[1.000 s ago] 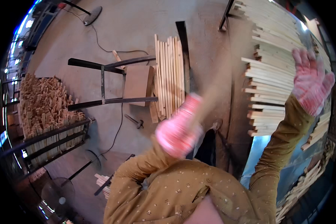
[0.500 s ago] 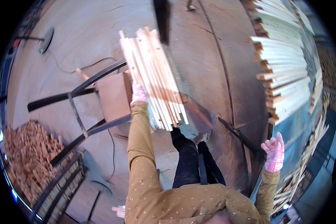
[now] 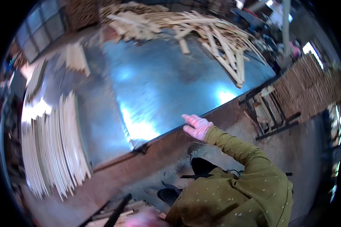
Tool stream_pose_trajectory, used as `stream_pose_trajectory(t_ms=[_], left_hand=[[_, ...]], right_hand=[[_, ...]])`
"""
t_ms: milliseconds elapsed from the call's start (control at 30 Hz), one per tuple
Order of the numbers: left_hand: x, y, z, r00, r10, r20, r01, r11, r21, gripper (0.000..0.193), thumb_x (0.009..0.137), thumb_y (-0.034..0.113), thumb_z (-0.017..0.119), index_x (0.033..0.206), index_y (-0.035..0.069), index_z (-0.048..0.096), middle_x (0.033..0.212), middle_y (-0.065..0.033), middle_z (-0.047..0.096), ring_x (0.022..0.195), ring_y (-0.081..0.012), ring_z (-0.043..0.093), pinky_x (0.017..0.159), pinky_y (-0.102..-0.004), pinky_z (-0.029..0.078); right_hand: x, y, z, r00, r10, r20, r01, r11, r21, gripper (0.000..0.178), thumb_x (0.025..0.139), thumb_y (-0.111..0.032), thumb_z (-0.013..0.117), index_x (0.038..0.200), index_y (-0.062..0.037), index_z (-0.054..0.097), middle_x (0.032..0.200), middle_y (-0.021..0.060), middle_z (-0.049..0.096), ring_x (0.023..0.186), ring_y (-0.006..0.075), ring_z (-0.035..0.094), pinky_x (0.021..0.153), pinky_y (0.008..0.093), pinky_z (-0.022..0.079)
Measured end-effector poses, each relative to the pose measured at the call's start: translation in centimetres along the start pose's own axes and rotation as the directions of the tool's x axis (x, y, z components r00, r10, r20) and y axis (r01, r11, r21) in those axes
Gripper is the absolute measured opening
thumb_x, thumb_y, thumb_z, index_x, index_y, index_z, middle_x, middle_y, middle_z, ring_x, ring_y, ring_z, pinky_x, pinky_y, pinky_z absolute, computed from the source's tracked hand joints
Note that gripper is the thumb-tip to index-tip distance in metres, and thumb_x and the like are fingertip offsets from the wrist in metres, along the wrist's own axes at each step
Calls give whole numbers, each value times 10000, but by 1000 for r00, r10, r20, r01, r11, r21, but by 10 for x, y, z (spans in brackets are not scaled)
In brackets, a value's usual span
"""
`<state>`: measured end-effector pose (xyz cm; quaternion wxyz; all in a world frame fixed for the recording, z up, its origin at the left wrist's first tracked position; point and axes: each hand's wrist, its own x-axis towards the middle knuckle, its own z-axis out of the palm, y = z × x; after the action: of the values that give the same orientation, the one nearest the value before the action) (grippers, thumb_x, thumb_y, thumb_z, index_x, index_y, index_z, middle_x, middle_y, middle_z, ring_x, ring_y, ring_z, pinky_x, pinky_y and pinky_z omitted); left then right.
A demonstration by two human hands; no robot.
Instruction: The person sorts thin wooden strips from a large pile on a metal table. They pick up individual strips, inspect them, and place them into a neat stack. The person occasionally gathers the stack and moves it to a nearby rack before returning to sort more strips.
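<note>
My right hand (image 3: 197,127), in a pink and white knit glove, reaches out over the near edge of a wide metal-topped table (image 3: 155,89). Its fingers are stretched and apart, with nothing held in them. Smeared by motion at the lower edge is my left hand (image 3: 146,218), also in a pink glove, and its fingers cannot be made out. Close beside it, pale wooden strips (image 3: 115,216) lie by a dark metal bar (image 3: 118,209). Whether the left hand touches these strips cannot be told.
A neat row of wooden strips (image 3: 57,145) lies on the table's left part, with a smaller bundle (image 3: 76,58) beyond. Loose strips (image 3: 225,51) are heaped along the far side. Right of the table stand a black metal frame (image 3: 271,113) and stacked wood (image 3: 307,89).
The view has swung right, from the strip bundle on a black stand to the metal table. My left hand, earlier at that bundle, now shows blurred at the lower edge. My right hand stays open.
</note>
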<state>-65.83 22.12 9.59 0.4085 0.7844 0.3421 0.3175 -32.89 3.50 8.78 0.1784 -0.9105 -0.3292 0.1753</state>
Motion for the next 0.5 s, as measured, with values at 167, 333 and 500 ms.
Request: stream_pose_trajectory(t_ms=[167, 333, 500], left_hand=[[23, 86, 147, 928, 68, 366, -48, 997, -64, 308, 956, 282, 528, 1051, 10, 638, 961, -139, 653, 794, -287, 654, 674, -362, 558], [38, 176, 244, 785, 113, 610, -93, 994, -64, 299, 947, 274, 531, 1043, 12, 639, 944, -138, 654, 784, -289, 653, 671, -362, 556], [61, 240, 323, 623, 168, 764, -142, 985, -101, 290, 938, 267, 534, 1034, 14, 640, 927, -137, 655, 775, -290, 653, 668, -362, 554]], right_hand=[[-29, 221, -66, 851, 457, -259, -395, 882, 257, 558, 900, -430, 585, 1392, -193, 465, 1378, 209, 495, 1299, 349, 457, 1068, 377, 394], [-29, 351, -145, 796, 541, -271, -496, 840, 220, 591, 902, -400, 571, 1401, -120, 424, 1329, 194, 520, 1230, 355, 500, 1040, 398, 414], [49, 425, -205, 783, 531, -325, -557, 830, 14, 711, 874, -437, 590, 1435, -77, 346, 1399, 171, 456, 1289, 332, 444, 1072, 419, 366]])
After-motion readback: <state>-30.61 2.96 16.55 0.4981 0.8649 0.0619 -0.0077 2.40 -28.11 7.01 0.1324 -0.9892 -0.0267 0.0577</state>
